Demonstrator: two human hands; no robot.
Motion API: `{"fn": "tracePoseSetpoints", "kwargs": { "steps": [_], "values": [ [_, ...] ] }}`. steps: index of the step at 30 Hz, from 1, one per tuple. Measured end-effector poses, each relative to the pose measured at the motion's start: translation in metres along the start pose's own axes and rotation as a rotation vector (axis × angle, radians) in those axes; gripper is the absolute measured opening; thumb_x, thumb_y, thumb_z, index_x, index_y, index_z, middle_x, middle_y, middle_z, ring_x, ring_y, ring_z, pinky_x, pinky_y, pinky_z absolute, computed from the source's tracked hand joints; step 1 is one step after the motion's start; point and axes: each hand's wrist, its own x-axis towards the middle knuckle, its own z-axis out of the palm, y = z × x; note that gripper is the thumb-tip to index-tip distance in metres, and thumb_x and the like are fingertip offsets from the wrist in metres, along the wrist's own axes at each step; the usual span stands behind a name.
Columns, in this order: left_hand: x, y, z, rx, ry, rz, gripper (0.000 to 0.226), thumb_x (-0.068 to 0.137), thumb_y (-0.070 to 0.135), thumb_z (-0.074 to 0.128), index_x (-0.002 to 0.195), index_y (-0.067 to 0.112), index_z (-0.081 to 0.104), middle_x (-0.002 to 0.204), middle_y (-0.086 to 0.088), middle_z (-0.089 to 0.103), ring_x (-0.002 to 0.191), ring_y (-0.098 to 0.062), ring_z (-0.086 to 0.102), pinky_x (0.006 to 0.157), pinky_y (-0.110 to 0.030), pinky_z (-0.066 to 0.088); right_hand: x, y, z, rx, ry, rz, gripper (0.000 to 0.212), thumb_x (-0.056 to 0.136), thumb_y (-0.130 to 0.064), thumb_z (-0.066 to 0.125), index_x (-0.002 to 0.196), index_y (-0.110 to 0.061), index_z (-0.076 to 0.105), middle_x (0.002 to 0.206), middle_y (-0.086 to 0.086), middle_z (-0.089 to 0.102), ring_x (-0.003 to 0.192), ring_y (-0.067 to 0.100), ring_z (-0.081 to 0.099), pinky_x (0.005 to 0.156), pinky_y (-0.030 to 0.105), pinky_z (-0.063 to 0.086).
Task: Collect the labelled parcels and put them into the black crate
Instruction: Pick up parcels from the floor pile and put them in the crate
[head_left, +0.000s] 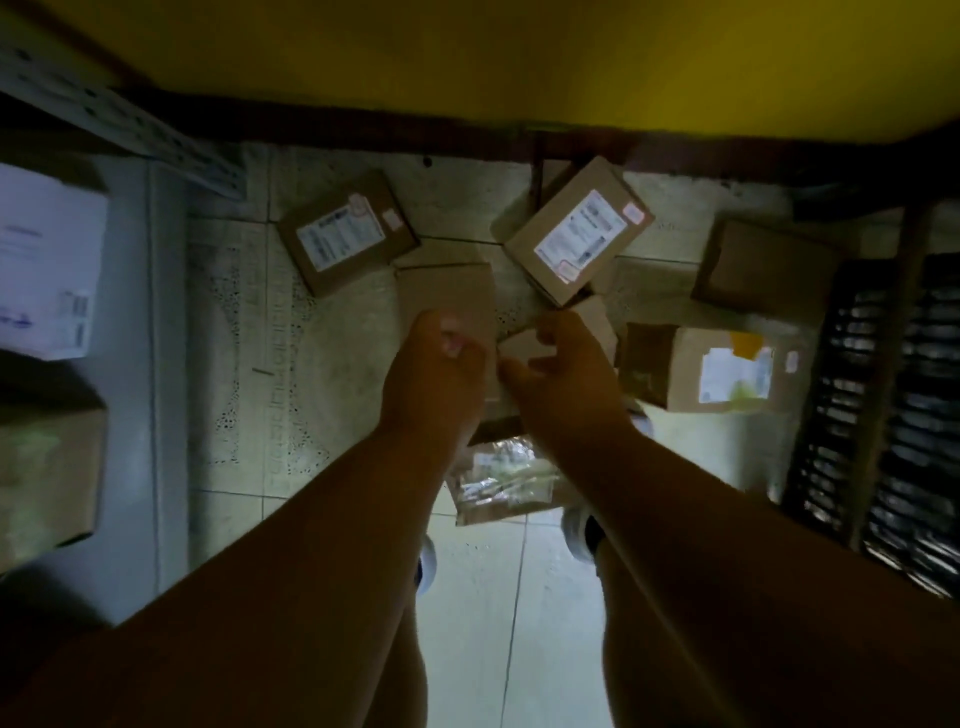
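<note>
Dim, greenish tiled flooring (358, 395) fills the middle of the view, meeting a dark skirting and a yellow wall (519, 57) at the top. Brown cardboard parcels lie scattered on it. One flat parcel with a white printed label (347, 237) sits upper left of centre, tilted. Another labelled box with a red-edged sticker (581, 231) lies upper right of centre, resting partly on other cartons. A plain unlabelled brown carton (763, 267) lies further right, and below it a larger box with a white label and a yellow patch (727, 371). A black slatted plastic crate (893, 410) stands at the right edge, just beside that box.

Both bare forearms reach forward and down over the pile. The left hand (441, 364) is curled into a loose fist above a plain flat brown box (447, 296); whether it grips anything I cannot tell. The right hand (561, 364) has its fingers bent, thumb apart, close to a small brown carton (597, 325), contact unclear. Between the forearms lies a crinkled clear-wrapped packet (504, 478). A grey metal shelf upright (119, 124) and a white box (47, 270) occupy the left side.
</note>
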Motion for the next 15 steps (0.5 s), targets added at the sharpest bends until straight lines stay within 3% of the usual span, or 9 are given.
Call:
{"fn": "tracePoseSetpoints", "kwargs": {
  "steps": [2,6,9,13,15],
  "values": [
    [0.042,-0.015,0.0,-0.017,0.081,-0.028,0.03,0.098,0.025,0.053,0.128,0.024,0.052,0.105,0.016,0.051,0.092,-0.003,0.05,0.062,-0.012,0.031,0.031,0.006,0.03,-0.027,-0.025,-0.016,0.043,0.086,-0.033,0.071,0.123,-0.031,0.05,0.119,-0.008,0.058,0.095,0.011,0.062,0.079,0.033,0.056],
    [0.132,-0.055,-0.002,-0.047,0.192,-0.036,0.03,0.098,0.021,0.052,0.128,0.02,0.054,0.112,0.009,0.055,0.1,-0.007,0.052,0.064,-0.012,0.032,0.107,0.006,0.098,-0.11,-0.064,-0.124,0.054,0.088,-0.037,0.069,0.136,-0.025,0.049,0.13,-0.001,0.058,0.099,0.011,0.061,0.082,0.031,0.053],
    [0.179,-0.085,0.002,-0.058,0.232,-0.033,0.021,0.098,0.021,0.05,0.118,0.02,0.056,0.107,0.006,0.058,0.1,-0.013,0.057,0.081,-0.028,0.048,0.152,0.004,0.145,-0.123,-0.086,-0.174,0.049,0.088,-0.041,0.069,0.132,-0.026,0.052,0.126,-0.002,0.061,0.108,0.015,0.062,0.09,0.037,0.054],
    [0.219,-0.12,0.009,-0.168,0.303,-0.012,0.021,0.095,0.018,0.053,0.115,0.013,0.058,0.115,-0.006,0.062,0.105,-0.021,0.06,0.091,-0.041,0.052,0.189,0.011,0.174,-0.198,-0.07,-0.256,0.043,0.091,-0.032,0.065,0.132,-0.022,0.054,0.127,0.001,0.061,0.101,0.013,0.062,0.071,0.018,0.045],
    [0.24,-0.134,0.002,-0.235,0.396,-0.06,0.027,0.094,0.018,0.056,0.12,0.012,0.057,0.12,-0.007,0.061,0.105,-0.022,0.06,0.085,-0.039,0.055,0.204,0.011,0.181,-0.217,-0.063,-0.297,0.04,0.093,-0.029,0.063,0.131,-0.021,0.054,0.127,0.001,0.057,0.098,0.012,0.059,0.071,0.02,0.043]
  ]
}}
